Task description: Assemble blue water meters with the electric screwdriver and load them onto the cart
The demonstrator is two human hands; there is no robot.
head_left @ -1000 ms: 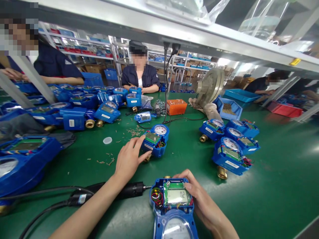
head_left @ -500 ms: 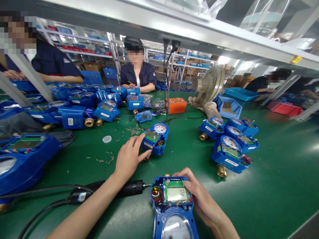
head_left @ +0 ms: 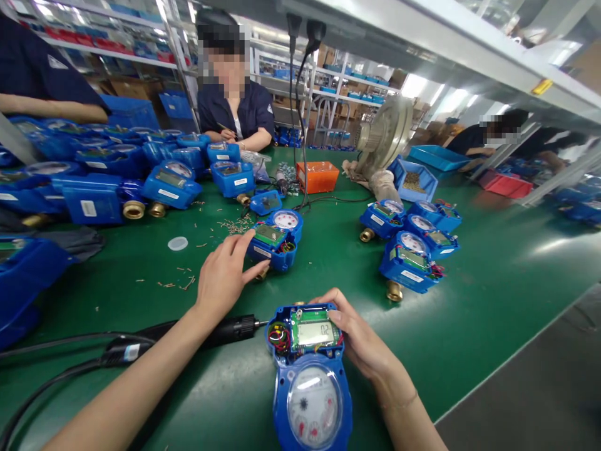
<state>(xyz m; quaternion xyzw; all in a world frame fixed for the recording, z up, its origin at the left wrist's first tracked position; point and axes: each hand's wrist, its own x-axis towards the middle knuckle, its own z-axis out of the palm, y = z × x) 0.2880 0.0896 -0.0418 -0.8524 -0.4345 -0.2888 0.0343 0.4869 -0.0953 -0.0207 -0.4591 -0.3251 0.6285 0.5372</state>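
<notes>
Blue bin [head_left: 409, 195]: small brass-coloured pieces inside; sits on green surface [head_left: 469, 326] beside fan [head_left: 387, 134].
Red tray [head_left: 503, 185]: far right; contents too blurred to tell.
Near meter [head_left: 307, 376]: bottom centre, just beside screwdriver [head_left: 230, 332] tip; blue housing, open compartment, green board, display showing digits, coiled coloured wires; round dial under clear cover.
Right hand [head_left: 361, 338]: grip pinching near meter's far right corner, thumb on top.
Far meter [head_left: 277, 243]: beyond near meter, also uncovered, dial away from person.
Left hand [head_left: 220, 272]: grip spread at far meter's left end; can't tell if pinching.
</notes>
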